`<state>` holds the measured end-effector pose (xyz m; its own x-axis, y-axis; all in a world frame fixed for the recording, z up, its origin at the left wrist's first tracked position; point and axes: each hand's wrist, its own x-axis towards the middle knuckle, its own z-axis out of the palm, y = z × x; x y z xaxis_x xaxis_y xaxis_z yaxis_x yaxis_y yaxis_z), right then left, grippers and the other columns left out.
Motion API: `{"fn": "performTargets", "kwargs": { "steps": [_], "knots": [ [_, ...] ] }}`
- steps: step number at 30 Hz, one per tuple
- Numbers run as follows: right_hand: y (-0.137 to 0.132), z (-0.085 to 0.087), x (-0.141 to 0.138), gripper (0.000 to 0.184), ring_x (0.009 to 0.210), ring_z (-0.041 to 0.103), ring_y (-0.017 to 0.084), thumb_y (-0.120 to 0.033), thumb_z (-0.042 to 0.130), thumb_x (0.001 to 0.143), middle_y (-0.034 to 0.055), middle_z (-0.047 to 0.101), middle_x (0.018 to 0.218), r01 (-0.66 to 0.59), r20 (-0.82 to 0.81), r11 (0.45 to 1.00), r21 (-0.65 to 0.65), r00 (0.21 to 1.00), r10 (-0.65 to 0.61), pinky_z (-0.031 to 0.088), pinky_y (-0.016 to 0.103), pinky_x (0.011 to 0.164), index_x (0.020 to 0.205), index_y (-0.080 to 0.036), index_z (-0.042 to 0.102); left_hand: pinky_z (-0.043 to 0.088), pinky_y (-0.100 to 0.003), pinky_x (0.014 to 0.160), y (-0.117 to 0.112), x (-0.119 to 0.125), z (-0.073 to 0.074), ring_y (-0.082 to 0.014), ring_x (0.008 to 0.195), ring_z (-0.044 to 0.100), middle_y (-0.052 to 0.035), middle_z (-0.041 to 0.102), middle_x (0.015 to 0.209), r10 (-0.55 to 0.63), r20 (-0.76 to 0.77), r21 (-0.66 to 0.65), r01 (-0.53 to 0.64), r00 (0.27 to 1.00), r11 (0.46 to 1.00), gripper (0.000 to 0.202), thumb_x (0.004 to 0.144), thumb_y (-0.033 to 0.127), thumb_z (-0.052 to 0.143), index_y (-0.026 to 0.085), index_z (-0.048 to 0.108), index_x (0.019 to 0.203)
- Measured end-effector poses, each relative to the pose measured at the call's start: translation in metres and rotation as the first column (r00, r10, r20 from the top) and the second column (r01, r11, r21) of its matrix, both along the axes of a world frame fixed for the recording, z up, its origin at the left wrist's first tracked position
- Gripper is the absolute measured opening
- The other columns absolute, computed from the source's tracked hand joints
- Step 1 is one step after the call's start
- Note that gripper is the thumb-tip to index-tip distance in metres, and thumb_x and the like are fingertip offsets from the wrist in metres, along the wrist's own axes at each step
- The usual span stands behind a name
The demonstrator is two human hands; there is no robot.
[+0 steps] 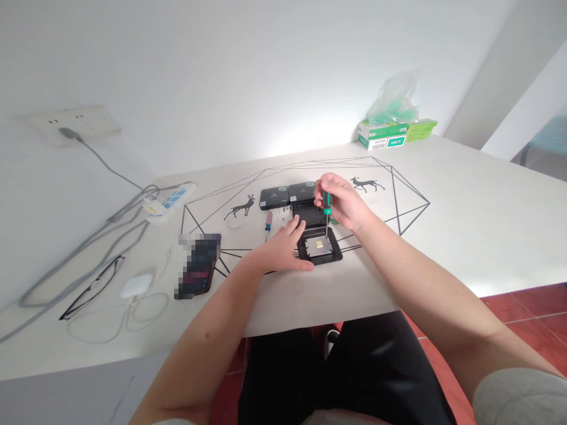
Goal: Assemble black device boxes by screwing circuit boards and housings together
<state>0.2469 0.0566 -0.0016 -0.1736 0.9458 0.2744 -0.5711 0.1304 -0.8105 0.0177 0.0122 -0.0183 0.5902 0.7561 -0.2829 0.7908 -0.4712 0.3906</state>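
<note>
A black casing half [335, 252] lies on the table with a silver metal plate [313, 247] inside it, a gold square at the plate's middle. My right hand [341, 200] grips a green and black screwdriver [327, 203] held upright, its tip at the plate's upper right corner. Resting against the casing's left side is my left hand [286, 247], fingers spread and thumb along the near edge. Just beyond lies another black casing part [310, 216], partly hidden by my hands. Two closed black boxes [273, 198] sit behind it.
A second, smaller screwdriver [268, 224] lies left of the casing. Farther left are a phone [199, 265], glasses [93, 288], a white charger [136, 286] with its cable, and a power strip [170, 202]. Boxes [383, 131] with a plastic bag [394, 100] stand at the back right.
</note>
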Motion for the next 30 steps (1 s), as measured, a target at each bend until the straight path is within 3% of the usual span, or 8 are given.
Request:
{"fn": "performTargets", "kwargs": {
  "steps": [6,11,15,20,25,30],
  "knots": [
    [-0.006,0.002,-0.006,0.029,0.065,0.055,0.013,-0.041,0.088,0.076,-0.004,0.059,0.072,0.081,-0.002,0.997,0.012,0.997,-0.081,0.045,0.028,0.06,0.086,-0.023,0.067,0.019,-0.061,0.132,0.001,0.0,-0.003,-0.0489,0.167,0.0,-0.0114,-0.015,0.181,0.01,-0.041,-0.006,-0.01,0.999,1.0,0.139,0.079,0.093,0.066,0.023,-0.001,0.178],
    [-0.007,0.003,-0.007,0.033,0.069,0.059,0.014,-0.04,0.084,0.076,-0.0042,0.065,0.077,0.072,-0.027,0.997,-0.002,0.997,-0.072,0.048,0.029,0.063,0.091,-0.026,0.058,0.018,-0.059,0.133,0.001,0.001,-0.002,-0.0455,0.168,0.001,-0.0117,-0.011,0.182,-0.013,-0.047,0.002,0.013,0.999,1.0,0.136,0.081,0.09,0.065,0.021,0.001,0.178],
    [-0.004,0.002,-0.006,0.031,0.068,0.06,0.016,-0.047,0.078,0.081,-0.0026,0.068,0.074,0.047,-0.02,0.999,-0.013,0.999,-0.047,0.05,0.03,0.065,0.09,-0.027,0.057,0.017,-0.059,0.133,0.002,0.001,-0.002,-0.0442,0.168,0.001,-0.0142,-0.01,0.182,-0.016,-0.053,0.017,0.017,0.998,1.0,0.136,0.081,0.088,0.066,0.017,0.002,0.178],
    [-0.005,0.002,-0.007,0.04,0.068,0.06,0.016,-0.061,0.077,0.084,0.0001,0.069,0.079,0.021,-0.003,0.999,-0.027,1.0,-0.021,0.05,0.031,0.063,0.089,-0.025,0.06,0.021,-0.06,0.131,0.004,-0.001,-0.006,-0.0469,0.167,0.006,-0.0142,-0.008,0.182,-0.025,-0.037,0.041,0.027,0.999,0.999,0.132,0.082,0.088,0.067,0.022,0.005,0.178],
    [-0.008,0.002,-0.009,0.048,0.068,0.055,0.013,-0.061,0.092,0.074,-0.0023,0.066,0.084,0.079,0.072,0.996,0.044,0.994,-0.082,0.047,0.028,0.061,0.087,-0.025,0.061,0.013,-0.058,0.134,0.006,-0.001,-0.01,-0.0425,0.167,-0.009,-0.0152,-0.01,0.181,-0.044,-0.048,0.066,0.047,0.998,0.997,0.132,0.084,0.089,0.065,0.018,0.005,0.178],
    [-0.008,0.003,-0.01,0.046,0.068,0.055,0.013,-0.068,0.081,0.083,-0.0006,0.065,0.085,0.061,0.08,0.998,0.011,0.995,-0.062,0.047,0.029,0.06,0.093,-0.024,0.068,0.01,-0.055,0.135,0.007,0.002,-0.012,-0.039,0.167,-0.012,-0.0189,-0.007,0.181,-0.102,-0.028,0.098,0.104,0.994,0.99,0.131,0.086,0.086,0.063,0.011,0.006,0.176]
  ]
}}
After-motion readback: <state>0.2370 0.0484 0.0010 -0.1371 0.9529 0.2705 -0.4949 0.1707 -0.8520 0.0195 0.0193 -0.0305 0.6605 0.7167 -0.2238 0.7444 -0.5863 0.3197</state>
